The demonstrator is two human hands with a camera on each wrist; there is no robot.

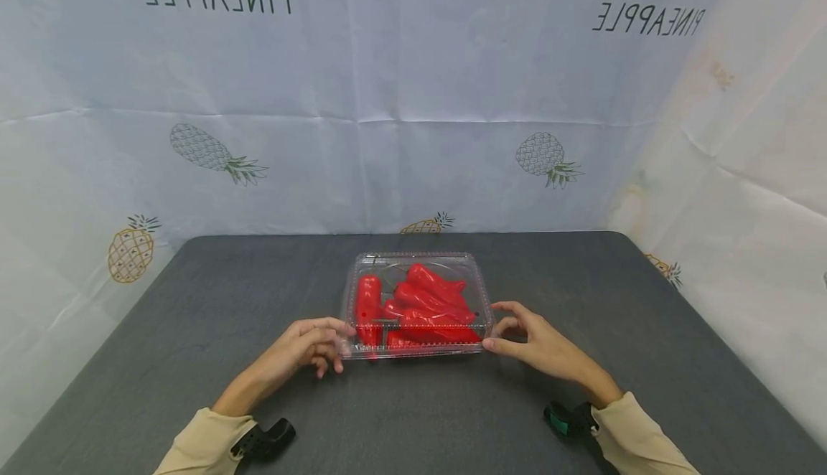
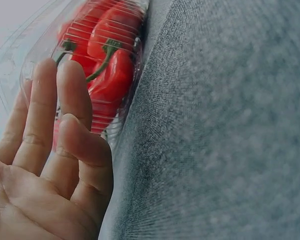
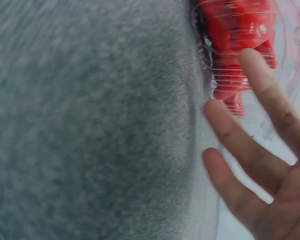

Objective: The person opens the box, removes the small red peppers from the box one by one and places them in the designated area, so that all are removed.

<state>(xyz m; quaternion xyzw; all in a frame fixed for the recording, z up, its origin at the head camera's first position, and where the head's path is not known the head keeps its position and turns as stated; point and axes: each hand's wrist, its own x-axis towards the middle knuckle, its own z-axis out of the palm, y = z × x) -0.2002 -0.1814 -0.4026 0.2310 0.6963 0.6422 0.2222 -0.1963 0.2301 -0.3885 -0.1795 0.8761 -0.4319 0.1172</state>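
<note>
A clear plastic container (image 1: 479,281) with ridged sides sits on the dark table and holds several shiny red peppers (image 1: 429,303). Green stems show on some peppers (image 2: 107,90) in the left wrist view. My left hand (image 1: 306,346) is at the container's near left corner, its extended fingers at the side wall and the lower ones loosely bent. At the near right corner is my right hand (image 1: 536,342), thumb and forefinger spread against the edge. Seen from the right wrist, its fingers (image 3: 250,145) are fairly straight and apart. Neither hand curls round the container.
The dark grey table (image 1: 413,417) runs out to both sides of the container. Behind it hangs a white cloth (image 1: 413,173) printed with pineapples. Dark straps with small devices (image 1: 265,440) are worn on both wrists over beige sleeves (image 1: 207,443).
</note>
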